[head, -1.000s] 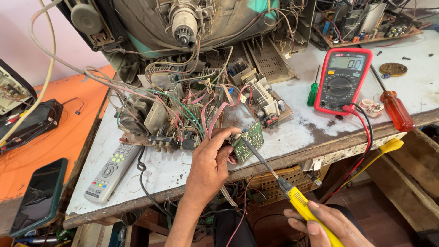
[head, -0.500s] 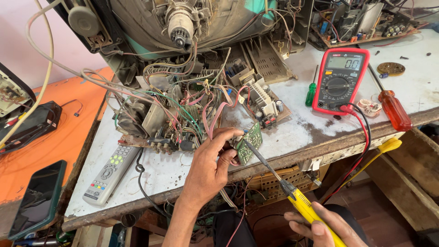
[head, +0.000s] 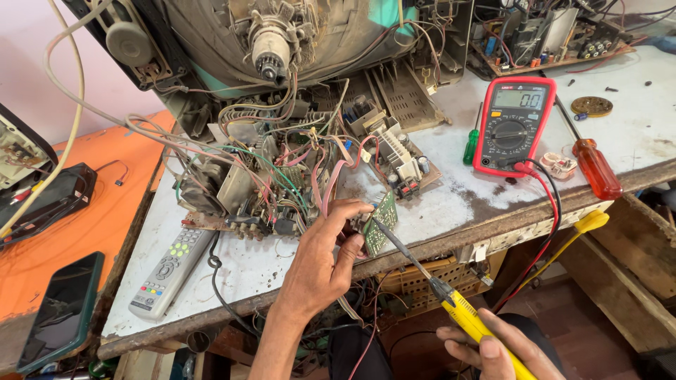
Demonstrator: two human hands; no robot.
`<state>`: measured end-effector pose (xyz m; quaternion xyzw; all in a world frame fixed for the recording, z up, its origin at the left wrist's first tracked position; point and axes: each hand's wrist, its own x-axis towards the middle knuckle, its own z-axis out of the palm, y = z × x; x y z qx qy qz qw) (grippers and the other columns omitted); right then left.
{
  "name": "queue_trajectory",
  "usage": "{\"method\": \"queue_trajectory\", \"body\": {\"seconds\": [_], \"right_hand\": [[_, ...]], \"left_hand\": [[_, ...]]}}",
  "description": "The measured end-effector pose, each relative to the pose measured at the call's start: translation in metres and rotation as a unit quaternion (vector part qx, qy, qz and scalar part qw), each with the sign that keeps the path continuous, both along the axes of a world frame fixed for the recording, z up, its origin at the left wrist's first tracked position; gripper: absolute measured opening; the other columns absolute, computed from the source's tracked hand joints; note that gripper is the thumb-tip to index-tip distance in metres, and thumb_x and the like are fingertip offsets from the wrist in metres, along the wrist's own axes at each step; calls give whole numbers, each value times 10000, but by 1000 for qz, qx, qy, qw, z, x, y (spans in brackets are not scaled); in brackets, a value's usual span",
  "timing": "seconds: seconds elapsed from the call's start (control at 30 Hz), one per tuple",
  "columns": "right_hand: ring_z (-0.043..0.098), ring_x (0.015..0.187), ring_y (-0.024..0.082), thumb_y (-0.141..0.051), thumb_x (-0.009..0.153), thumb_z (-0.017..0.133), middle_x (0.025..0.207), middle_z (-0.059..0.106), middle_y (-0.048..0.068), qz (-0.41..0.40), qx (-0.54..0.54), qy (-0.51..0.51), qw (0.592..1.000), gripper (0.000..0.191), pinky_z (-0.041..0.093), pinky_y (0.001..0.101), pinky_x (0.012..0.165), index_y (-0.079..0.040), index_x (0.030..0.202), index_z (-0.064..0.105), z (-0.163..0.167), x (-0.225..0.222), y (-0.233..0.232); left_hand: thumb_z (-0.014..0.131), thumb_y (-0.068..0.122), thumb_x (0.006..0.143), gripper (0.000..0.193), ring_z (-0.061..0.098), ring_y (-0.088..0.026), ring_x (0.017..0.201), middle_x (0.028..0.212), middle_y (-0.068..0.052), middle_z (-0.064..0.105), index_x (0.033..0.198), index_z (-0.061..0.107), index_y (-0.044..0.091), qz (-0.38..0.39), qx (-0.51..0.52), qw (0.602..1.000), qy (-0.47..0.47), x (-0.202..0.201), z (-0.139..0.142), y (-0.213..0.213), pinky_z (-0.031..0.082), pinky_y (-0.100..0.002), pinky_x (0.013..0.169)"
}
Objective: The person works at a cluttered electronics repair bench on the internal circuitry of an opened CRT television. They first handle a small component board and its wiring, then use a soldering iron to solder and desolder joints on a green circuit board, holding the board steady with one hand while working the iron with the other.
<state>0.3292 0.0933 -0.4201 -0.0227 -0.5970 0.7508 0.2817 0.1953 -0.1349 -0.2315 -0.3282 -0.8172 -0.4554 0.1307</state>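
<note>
Right hand [head: 493, 348], lowest in frame: fingers curled shut around the yellow handle of a soldering iron [head: 458, 311]. The iron's dark shaft runs up and left; its tip meets the face of a small green board [head: 379, 224].

Left hand [head: 320, 264], just left of the iron: thumb and fingers pinched closed on the left edge of the small board, holding it tilted at the front edge of the bench [head: 451, 211]. The board remains tied by wires to the chassis behind it.

Left of the hand, a grey remote [head: 169, 273] lies flat on the bench, a black cable just beside it. Further left, a dark phone [head: 60, 309] rests on an orange surface [head: 91, 232].

Behind the small board sits the opened chassis [head: 282, 183]: a main board crowded with components, with red, green and grey wires looping over it.

Right of centre, a red multimeter [head: 512, 123] lies face up, display lit. Its red and black leads drop over the bench edge; a yellow probe [head: 590, 222] hangs near that edge. A green screwdriver [head: 470, 146] touches the meter's left side. A red-handled screwdriver [head: 595, 167] lies to the meter's right, a small white coil [head: 560, 165] between them.

At the rear, the neck of a picture tube [head: 271, 49] faces the camera. A second circuit board [head: 549, 39] occupies the far right corner.
</note>
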Motion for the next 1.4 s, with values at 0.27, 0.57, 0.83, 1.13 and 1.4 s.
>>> {"method": "queue_trajectory", "body": {"seconds": [0.27,0.57,0.83,1.13,1.4], "right_hand": [[743,1054,496,-193,1010,496,1263,654,401,44,-112,-38,992,521,654,526,822,131,1416,466,-17,0,10],[757,1026,484,-214,987,497,1250,662,369,85,-147,-44,984,538,687,495,789,88,1429,440,-8,-2,4],[766,982,493,-233,1023,493,1207,706,380,-32,-120,-131,984,534,651,475,775,145,1399,502,12,5,-3],[755,1018,532,-284,968,527,1262,652,420,77,-135,-83,984,651,674,547,778,120,1465,410,-38,0,14],[725,1036,534,-293,957,496,1296,631,408,82,-216,-155,960,683,640,541,788,116,1490,371,-37,-4,22]], "left_hand": [[603,63,955,352,698,-287,976,1353,-138,650,1304,588,101,-3,-9,1000,-3,-1,0,-1,553,-406,869],[588,141,947,355,684,-335,1086,1346,-157,655,1299,591,96,8,-14,1000,-2,2,3,0,518,-431,963],[546,239,1023,331,671,-352,1175,1347,-167,653,1313,597,88,-7,-9,1000,23,2,2,0,500,-450,1021],[538,250,1026,325,681,-321,1144,1317,-165,660,1291,628,84,-19,1,1000,8,0,4,0,521,-418,994],[549,225,1023,311,681,-286,1128,1306,-153,657,1280,633,73,-30,14,999,2,1,5,2,522,-398,991]]}}
